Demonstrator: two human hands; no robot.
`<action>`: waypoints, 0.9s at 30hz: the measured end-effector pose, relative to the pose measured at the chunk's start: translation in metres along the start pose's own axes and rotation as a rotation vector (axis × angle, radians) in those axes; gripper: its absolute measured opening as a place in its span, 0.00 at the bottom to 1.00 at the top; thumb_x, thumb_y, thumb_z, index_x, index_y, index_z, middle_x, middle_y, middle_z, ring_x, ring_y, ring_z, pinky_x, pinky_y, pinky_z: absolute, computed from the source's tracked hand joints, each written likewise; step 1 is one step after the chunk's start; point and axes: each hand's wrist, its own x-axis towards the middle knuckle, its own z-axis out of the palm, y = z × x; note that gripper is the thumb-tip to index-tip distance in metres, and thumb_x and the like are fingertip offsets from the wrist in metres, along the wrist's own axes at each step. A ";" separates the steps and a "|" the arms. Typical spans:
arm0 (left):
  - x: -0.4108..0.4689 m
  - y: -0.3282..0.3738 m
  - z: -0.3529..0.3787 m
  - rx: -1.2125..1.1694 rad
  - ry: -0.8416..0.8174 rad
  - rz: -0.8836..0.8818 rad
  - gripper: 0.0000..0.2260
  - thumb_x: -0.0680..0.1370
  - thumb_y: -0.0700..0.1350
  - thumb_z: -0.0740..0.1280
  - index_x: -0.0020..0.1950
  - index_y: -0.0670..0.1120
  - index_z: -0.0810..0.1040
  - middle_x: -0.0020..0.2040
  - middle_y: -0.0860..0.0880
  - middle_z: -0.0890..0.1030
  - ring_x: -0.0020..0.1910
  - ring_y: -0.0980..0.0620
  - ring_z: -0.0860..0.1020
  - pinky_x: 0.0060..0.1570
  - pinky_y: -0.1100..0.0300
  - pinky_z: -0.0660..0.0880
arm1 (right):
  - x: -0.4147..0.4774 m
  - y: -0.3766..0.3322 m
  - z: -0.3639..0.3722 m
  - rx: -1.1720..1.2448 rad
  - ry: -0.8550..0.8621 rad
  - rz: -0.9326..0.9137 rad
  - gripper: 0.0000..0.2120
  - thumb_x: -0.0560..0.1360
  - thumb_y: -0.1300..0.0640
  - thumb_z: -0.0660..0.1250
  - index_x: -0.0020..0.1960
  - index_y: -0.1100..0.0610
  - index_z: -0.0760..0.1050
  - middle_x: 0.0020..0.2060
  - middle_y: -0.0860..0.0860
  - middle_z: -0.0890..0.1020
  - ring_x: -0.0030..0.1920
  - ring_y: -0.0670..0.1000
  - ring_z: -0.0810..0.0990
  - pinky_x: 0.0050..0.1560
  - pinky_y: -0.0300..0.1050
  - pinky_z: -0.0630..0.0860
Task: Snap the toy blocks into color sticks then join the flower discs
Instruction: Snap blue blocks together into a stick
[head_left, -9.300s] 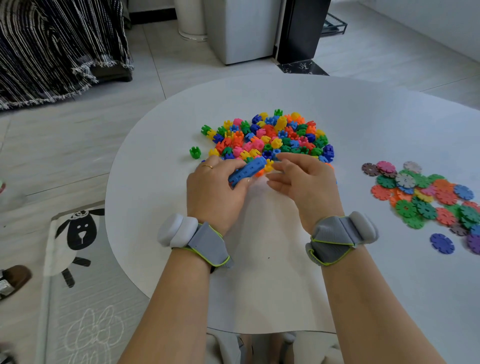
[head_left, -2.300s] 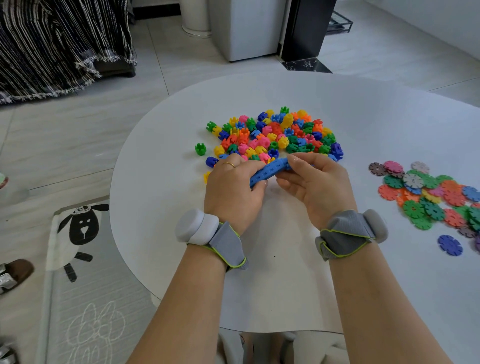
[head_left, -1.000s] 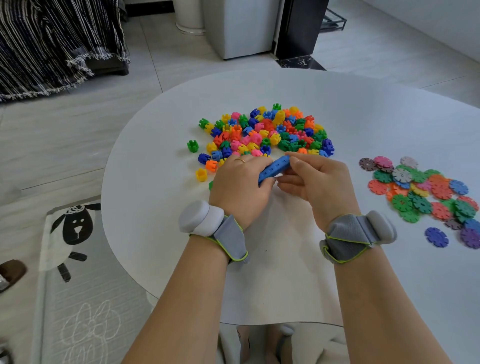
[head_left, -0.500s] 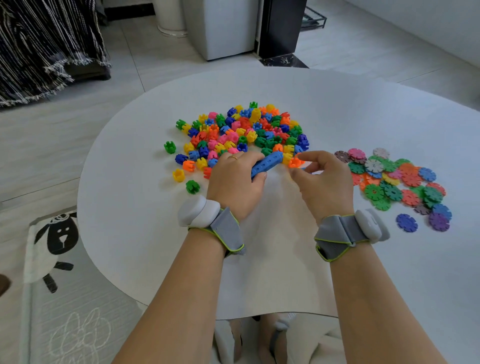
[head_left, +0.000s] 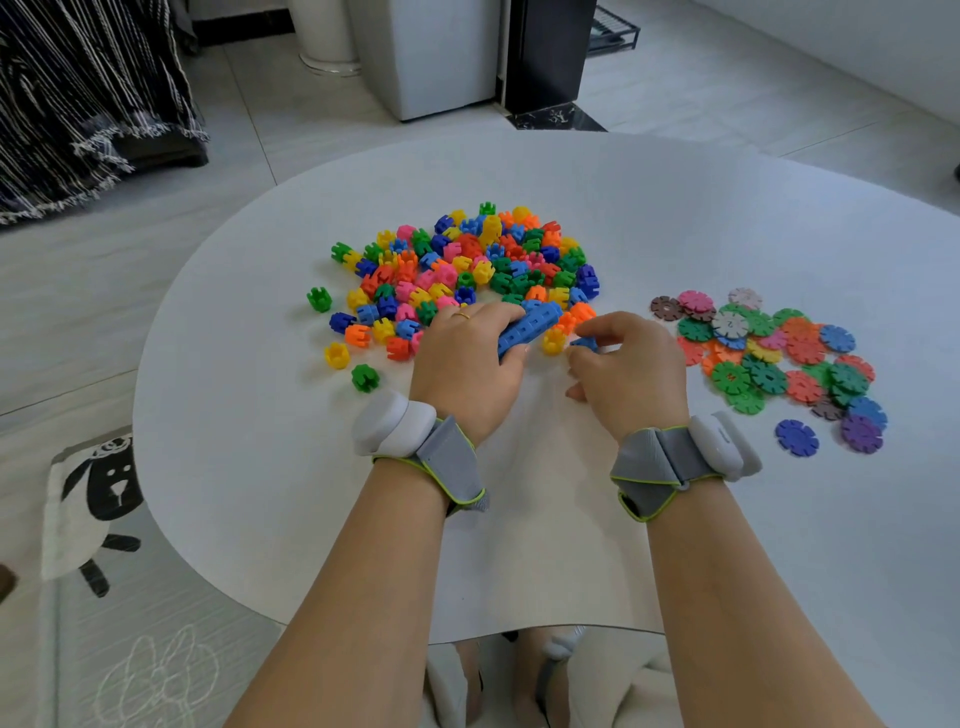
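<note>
We note the left hand (head_left: 465, 364) curled round the near end of the blue stick (head_left: 532, 325) of snapped blocks. The stick's far end points up and to the right, at the near edge of the pile of loose blocks (head_left: 467, 265) on the white table (head_left: 675, 218). The right hand (head_left: 631, 371) sits just beside it, thumb and forefinger pinching what looks like a single blue block (head_left: 584, 343); it is small and partly hidden. Block and stick are apart, with a yellow block (head_left: 553, 340) lying on the table between them. The flower discs (head_left: 769, 353) lie in a loose heap to the right, untouched.
</note>
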 end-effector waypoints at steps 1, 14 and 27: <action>0.000 0.000 0.000 0.002 0.001 -0.001 0.14 0.76 0.44 0.65 0.62 0.46 0.76 0.56 0.47 0.79 0.54 0.44 0.70 0.49 0.60 0.61 | 0.000 -0.001 0.002 -0.002 0.010 -0.014 0.09 0.71 0.61 0.67 0.49 0.51 0.79 0.50 0.56 0.80 0.37 0.57 0.83 0.36 0.48 0.81; -0.002 -0.005 -0.007 0.014 0.008 0.035 0.14 0.76 0.43 0.66 0.61 0.47 0.77 0.53 0.47 0.80 0.52 0.45 0.71 0.45 0.62 0.57 | -0.005 -0.017 -0.004 0.749 -0.055 0.156 0.10 0.77 0.68 0.62 0.45 0.58 0.79 0.38 0.56 0.82 0.34 0.47 0.81 0.40 0.39 0.80; -0.006 -0.016 -0.012 -0.061 -0.008 0.060 0.14 0.75 0.43 0.67 0.61 0.49 0.78 0.52 0.49 0.81 0.51 0.46 0.71 0.45 0.62 0.60 | -0.005 -0.020 0.000 0.799 -0.056 0.185 0.08 0.77 0.67 0.63 0.45 0.59 0.80 0.44 0.55 0.83 0.44 0.50 0.83 0.47 0.41 0.81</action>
